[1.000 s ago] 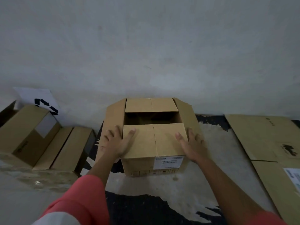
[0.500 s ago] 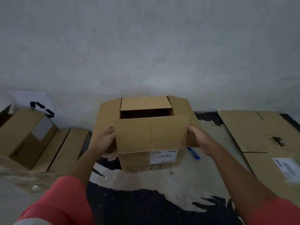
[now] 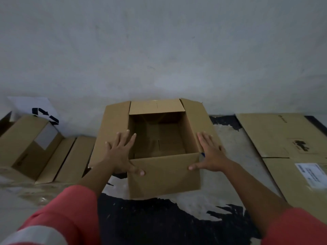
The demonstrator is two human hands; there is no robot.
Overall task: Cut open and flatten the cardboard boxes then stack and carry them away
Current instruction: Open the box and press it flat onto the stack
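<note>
A brown cardboard box (image 3: pixel 163 175) stands on the floor in front of me, its top open and all flaps folded outward. The inside is dark and holds nothing I can see. My left hand (image 3: pixel 121 152) lies flat on the left flap with fingers spread, thumb on the near flap. My right hand (image 3: pixel 210 153) lies flat on the right flap, thumb touching the near flap's corner. A bit of a blue object (image 3: pixel 202 154) shows just beside my right hand.
Flattened cardboard sheets (image 3: pixel 286 144) lie on the floor to the right, one with a white label. At the left sit another brown box (image 3: pixel 24 144) and folded cardboard (image 3: pixel 70 160), with a white recycling-sign sheet (image 3: pixel 35 108) against the grey wall.
The near flap, raised half a second ago, now hangs folded down over the front. Both hands moved from gripping the box sides to lying flat on the side flaps.
</note>
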